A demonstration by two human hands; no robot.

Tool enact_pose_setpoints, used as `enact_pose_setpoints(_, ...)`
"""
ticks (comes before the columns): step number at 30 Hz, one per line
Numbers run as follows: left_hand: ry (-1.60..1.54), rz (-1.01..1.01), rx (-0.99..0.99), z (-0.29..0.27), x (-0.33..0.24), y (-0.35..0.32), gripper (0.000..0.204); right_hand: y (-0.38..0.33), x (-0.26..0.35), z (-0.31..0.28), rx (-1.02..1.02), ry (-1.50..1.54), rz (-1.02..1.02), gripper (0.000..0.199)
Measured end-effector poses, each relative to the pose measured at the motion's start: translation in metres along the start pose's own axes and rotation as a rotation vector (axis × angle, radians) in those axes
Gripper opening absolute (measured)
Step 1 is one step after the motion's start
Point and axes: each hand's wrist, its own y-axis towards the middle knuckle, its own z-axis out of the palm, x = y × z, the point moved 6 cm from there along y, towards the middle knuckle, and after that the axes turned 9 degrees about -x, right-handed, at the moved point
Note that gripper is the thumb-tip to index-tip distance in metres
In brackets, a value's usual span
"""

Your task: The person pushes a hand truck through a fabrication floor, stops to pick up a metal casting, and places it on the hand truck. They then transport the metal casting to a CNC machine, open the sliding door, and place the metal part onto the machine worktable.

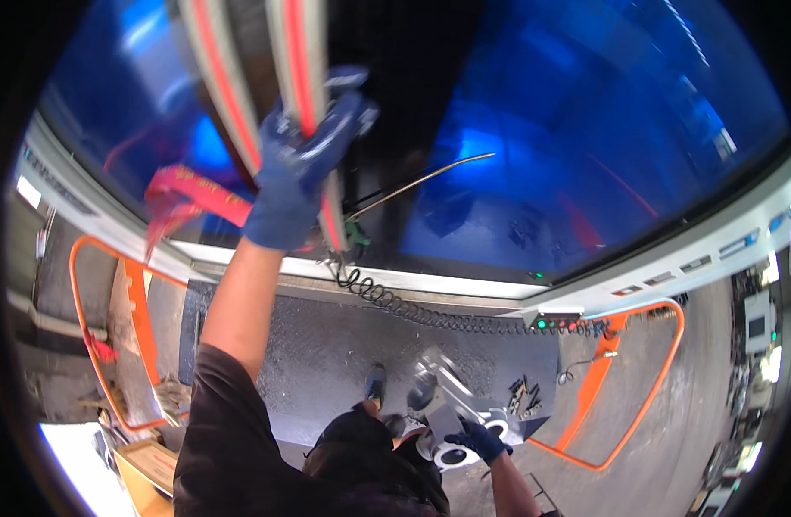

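Observation:
My left hand (299,168), in a blue glove, is raised high and closed around a grey lifting strap with a red stripe (308,95) that hangs in front of a dark machine opening. A second striped strap (227,86) runs beside it on the left. Low down by my hip, my right hand (475,441), also blue-gloved, grips a shiny metal part with round holes (451,405). My feet (376,386) stand on the plate below.
I stand on a grey checker-plate platform (326,345) ringed by orange rails (624,379). A black coiled cable (413,310) runs along the machine's sill. Blue-tinted windows (585,155) flank the opening. A red strap end (189,194) hangs left. Small tools (523,396) lie on the platform.

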Motion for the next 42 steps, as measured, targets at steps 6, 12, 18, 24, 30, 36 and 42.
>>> enact_pose_setpoints(6, -0.013, -0.218, -0.031, -0.007, 0.033, 0.003, 0.016, 0.035, 0.043, -0.037, 0.148, -0.161, 0.079, 0.043)
enact_pose_setpoints(12, 0.054, -0.216, -0.078, -0.001, 0.023, 0.0, 0.016, 0.07, -0.1, -0.052, 0.183, 0.419, 0.17, 0.037)
enact_pose_setpoints(18, 0.02, -0.294, -0.046, -0.017, 0.034, 0.002, 0.015, 0.025, -0.107, -0.064, 0.073, -0.015, 0.242, 0.064)
enact_pose_setpoints(24, 0.008, -0.386, -0.144, 0.022, 0.025, -0.023, 0.023, -0.033, -0.076, -0.117, 0.012, 0.004, 0.514, 0.049)
enact_pose_setpoints(30, -0.259, -0.519, 0.203, 0.11, 0.051, -0.052, 0.034, -0.041, -0.094, -0.139, -0.12, 0.2, 0.555, 0.051)
enact_pose_setpoints(36, -0.737, -0.765, 0.383, 0.19, 0.063, -0.077, 0.046, -0.035, -0.09, -0.148, -0.133, 0.199, 0.505, 0.044)
enact_pose_setpoints(42, -0.682, -1.045, 0.393, 0.289, 0.081, -0.104, 0.045, -0.019, -0.101, -0.143, -0.119, 0.243, 0.439, 0.039)
